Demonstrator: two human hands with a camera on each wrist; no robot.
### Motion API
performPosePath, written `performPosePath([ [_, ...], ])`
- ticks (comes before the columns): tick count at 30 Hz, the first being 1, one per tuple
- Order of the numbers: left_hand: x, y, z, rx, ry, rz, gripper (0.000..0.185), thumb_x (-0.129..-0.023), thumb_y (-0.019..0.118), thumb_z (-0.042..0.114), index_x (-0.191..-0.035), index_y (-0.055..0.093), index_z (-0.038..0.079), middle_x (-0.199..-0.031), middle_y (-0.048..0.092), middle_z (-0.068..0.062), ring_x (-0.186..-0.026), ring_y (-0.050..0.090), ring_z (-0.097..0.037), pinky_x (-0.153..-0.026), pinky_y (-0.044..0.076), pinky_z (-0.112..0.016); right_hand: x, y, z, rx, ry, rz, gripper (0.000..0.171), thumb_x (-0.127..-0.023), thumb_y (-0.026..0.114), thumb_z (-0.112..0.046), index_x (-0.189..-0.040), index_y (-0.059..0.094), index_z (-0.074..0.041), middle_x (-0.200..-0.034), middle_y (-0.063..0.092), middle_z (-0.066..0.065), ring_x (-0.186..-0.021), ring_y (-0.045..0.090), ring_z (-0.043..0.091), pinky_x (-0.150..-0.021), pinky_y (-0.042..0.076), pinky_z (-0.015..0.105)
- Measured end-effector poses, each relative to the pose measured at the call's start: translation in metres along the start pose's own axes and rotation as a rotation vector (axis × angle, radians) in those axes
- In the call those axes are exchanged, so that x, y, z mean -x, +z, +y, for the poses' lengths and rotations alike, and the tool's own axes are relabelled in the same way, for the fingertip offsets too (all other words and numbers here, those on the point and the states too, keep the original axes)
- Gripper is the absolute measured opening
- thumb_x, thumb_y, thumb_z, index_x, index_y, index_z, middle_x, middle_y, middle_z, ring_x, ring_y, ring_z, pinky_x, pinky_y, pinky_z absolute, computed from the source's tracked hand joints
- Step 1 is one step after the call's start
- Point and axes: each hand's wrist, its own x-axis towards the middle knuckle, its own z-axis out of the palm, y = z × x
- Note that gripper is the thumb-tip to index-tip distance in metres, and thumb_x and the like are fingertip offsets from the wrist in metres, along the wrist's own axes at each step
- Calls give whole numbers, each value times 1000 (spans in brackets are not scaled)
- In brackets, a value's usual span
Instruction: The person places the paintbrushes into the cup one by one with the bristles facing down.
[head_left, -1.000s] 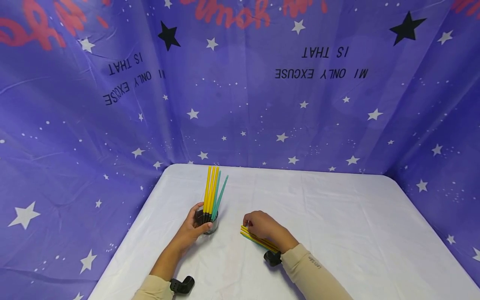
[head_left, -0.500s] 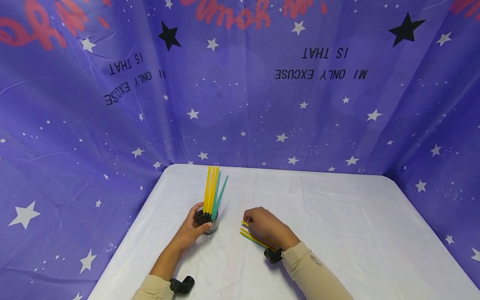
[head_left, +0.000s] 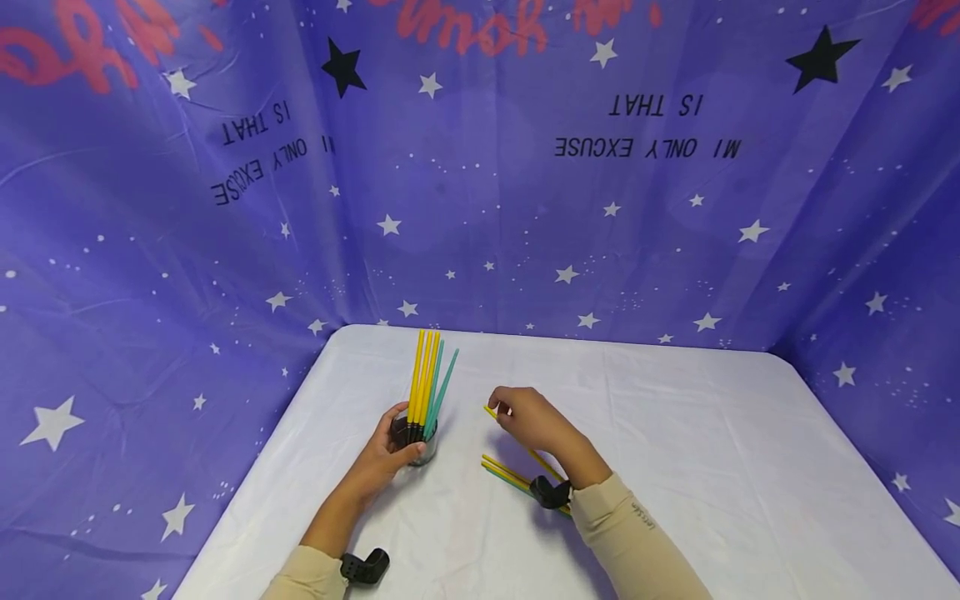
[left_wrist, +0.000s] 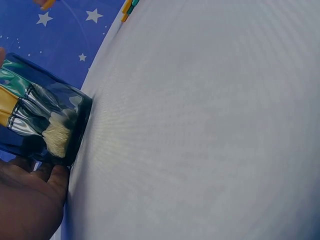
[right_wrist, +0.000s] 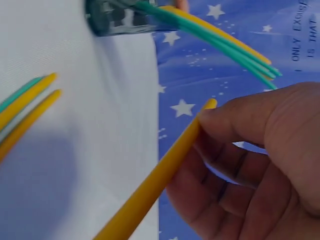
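Head view: work judged to be partway through. Left hand (head_left: pixel 378 467) holds the clear cup (head_left: pixel 427 452) at the white table (head_left: pixel 660 442), fingers and thumb wrapped round its side. Inside stand three yellow brushes (head_left: pixel 423 383) and at least two teal brushes (head_left: pixel 443 392) — bristles down, as the left wrist view confirms — so that share counts as done. Right hand (head_left: pixel 534 419) pinches one lifted yellow brush (right_wrist: pixel 165 165) near the handle's tip, thumb against fingers; it hangs above the table, apart from the cup, its far end out of sight. This item is neither in the cup nor laid down, hence in progress. Outstanding: a loose bundle (head_left: pixel 508 472) lying on the table, two yellow handles and one teal showing (the black wrist camera (head_left: pixel 550 493) hides part of it, so the count is provisional). On visible evidence, the standing lot outnumbers the remainder.
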Motion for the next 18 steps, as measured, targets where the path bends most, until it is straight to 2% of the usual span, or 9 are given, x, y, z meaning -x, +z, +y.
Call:
performPosePath([
  [4,0,0,0,-3,4,-4,79,-91,71,10,-153,24,21,-155,31,-22,-136,39,-33,-103,38,-36,-3,-9,-7,-44,0,44,16,-94,61,-1,-107,66,-9,-89,64,-2,-74,56,12,-68,47,31],
  [9,-1,0,0,0,1,2,79,-90,72,10,-153,25,21,-154,32,-21,-135,40,-32,-103,39,-35,-7,-18,-16,-149,7,111,14,-94,62,-2,-106,65,-9,-89,63,-2,-74,56,12,-65,48,28],
  [13,-1,0,-1,-4,-1,7,79,-90,72,10,-153,25,22,-154,33,-21,-135,40,-32,-102,39,-35,-12,-20,-21,-275,-2,176,14,-94,60,1,-105,62,-7,-90,62,2,-75,60,12,-62,52,28],
  [18,-1,0,-2,-2,-3,7,79,-90,72,11,-153,25,22,-154,33,-21,-134,41,-32,-102,39,-35,-17,-20,-28,-436,4,276,16,-94,59,2,-108,60,-5,-91,62,7,-77,63,18,-64,56,31],
])
